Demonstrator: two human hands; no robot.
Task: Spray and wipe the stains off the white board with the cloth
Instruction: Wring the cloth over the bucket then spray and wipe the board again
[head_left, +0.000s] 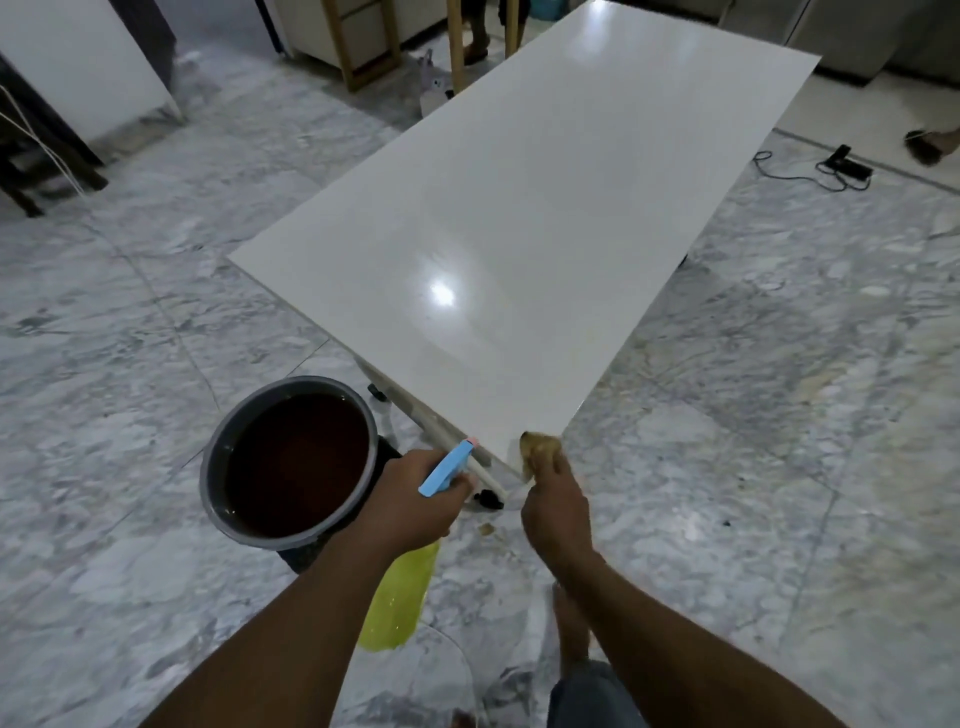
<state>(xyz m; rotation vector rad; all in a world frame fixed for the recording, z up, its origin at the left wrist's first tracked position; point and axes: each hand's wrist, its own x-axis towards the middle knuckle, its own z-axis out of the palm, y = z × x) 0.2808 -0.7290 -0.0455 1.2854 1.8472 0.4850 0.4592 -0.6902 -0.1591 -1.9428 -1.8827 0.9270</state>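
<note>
Hands at the near corner of a white board, with spray bottle and cloth

Seen from a head-worn camera looking down. The large, glossy white board lies flat on a wheeled stand and stretches away from the person, with ceiling light reflected on its surface; stains are too faint to make out. The left hand has its fingers curled round the neck of a spray bottle with a light blue trigger head and yellow-green liquid, the nozzle pointing towards the board's near edge. The right hand has its fingers closed around a bunched yellowish-brown cloth, which touches the board's nearest corner.

Just left of the left hand, on the grey-veined marble floor, stands a grey bucket filled with dark brown water. A small brownish spot marks the floor between the two hands. The person's bare foot shows below the right forearm. Far right, beyond the board, a black power strip and its cable lie on the floor
</note>
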